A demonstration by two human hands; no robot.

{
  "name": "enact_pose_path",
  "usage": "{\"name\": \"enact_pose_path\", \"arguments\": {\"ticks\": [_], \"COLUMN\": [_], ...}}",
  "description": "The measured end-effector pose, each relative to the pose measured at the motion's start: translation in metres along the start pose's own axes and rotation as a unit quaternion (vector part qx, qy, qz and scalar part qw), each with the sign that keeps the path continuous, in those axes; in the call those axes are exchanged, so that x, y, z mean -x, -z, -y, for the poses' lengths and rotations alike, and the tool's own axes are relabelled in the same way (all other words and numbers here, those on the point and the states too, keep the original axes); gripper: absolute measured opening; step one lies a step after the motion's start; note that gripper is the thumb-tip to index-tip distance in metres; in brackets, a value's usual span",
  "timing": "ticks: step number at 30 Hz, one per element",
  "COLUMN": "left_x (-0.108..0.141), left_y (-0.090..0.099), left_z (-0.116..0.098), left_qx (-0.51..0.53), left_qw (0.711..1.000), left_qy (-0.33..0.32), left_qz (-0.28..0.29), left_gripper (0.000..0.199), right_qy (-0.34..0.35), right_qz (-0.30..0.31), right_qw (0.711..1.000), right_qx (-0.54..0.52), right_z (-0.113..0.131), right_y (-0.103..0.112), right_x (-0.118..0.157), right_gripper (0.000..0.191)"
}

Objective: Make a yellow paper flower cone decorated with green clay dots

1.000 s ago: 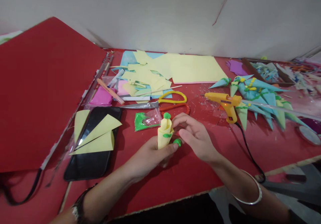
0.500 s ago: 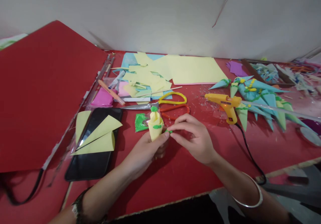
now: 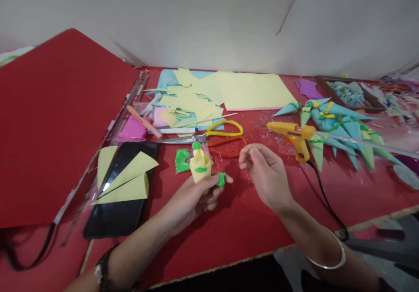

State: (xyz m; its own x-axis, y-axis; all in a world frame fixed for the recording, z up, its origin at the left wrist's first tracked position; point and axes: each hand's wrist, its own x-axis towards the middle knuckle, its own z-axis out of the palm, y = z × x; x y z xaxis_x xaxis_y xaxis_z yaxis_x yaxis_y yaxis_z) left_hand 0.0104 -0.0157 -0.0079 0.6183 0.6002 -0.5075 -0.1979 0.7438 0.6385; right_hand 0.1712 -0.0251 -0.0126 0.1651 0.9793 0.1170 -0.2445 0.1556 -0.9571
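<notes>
My left hand (image 3: 196,196) is closed around a small pale-yellow paper cone (image 3: 198,175) with green clay bits on its front and top. A lump of green clay (image 3: 221,179) is also held at its fingertips. To the right, my right hand (image 3: 266,174) is raised over the table, thumb and forefinger pinched on a tiny piece of green clay (image 3: 249,151). Just behind the cone lies a packet of green clay (image 3: 182,160). Scissors (image 3: 225,128) with yellow and red handles rest beyond it.
An orange glue gun (image 3: 291,131) lies at right, its cord hanging toward the front edge. Behind it are several blue and green paper cones (image 3: 350,128). A phone (image 3: 114,218) under yellow paper pieces is at left. Yellow sheets (image 3: 258,92) lie along the wall.
My right hand has moved away to the right from my left hand, carrying a small pinch of green clay. The green lump at my left fingertips now shows more fully.
</notes>
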Motion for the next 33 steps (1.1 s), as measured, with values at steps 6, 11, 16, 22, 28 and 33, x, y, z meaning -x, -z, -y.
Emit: {"name": "enact_pose_path", "arguments": {"ticks": [6,11,16,22,28,33], "left_x": [0.001,0.003,0.004,0.004,0.004,0.003], "left_y": [0.001,0.002,0.005,0.006,0.006,0.004], "left_z": [-0.001,-0.001,-0.003,-0.005,-0.001,-0.001], "left_qx": [0.026,0.048,0.080,0.083,0.082,0.081], "left_qw": [0.999,0.993,0.987,0.984,0.982,0.983], "left_qy": [0.014,0.045,0.084,0.099,0.094,0.092], "left_qz": [0.034,0.096,0.108,0.122,0.141,0.138], "left_gripper": [0.022,0.022,0.026,0.025,0.023,0.025], "right_qy": [-0.026,-0.050,-0.053,-0.037,0.023,-0.003], "right_qz": [0.028,0.019,-0.006,0.000,0.009,0.020], "right_qw": [0.998,0.998,0.995,0.997,0.989,0.995], "right_qx": [0.051,0.036,0.081,0.061,0.143,0.097], "right_z": [0.000,0.002,0.006,0.004,0.009,0.010], "right_y": [-0.003,-0.004,-0.006,-0.006,-0.007,-0.011], "right_x": [0.002,0.003,0.003,0.002,0.003,0.005], "right_gripper": [0.015,0.008,0.006,0.010,0.011,0.016]}}
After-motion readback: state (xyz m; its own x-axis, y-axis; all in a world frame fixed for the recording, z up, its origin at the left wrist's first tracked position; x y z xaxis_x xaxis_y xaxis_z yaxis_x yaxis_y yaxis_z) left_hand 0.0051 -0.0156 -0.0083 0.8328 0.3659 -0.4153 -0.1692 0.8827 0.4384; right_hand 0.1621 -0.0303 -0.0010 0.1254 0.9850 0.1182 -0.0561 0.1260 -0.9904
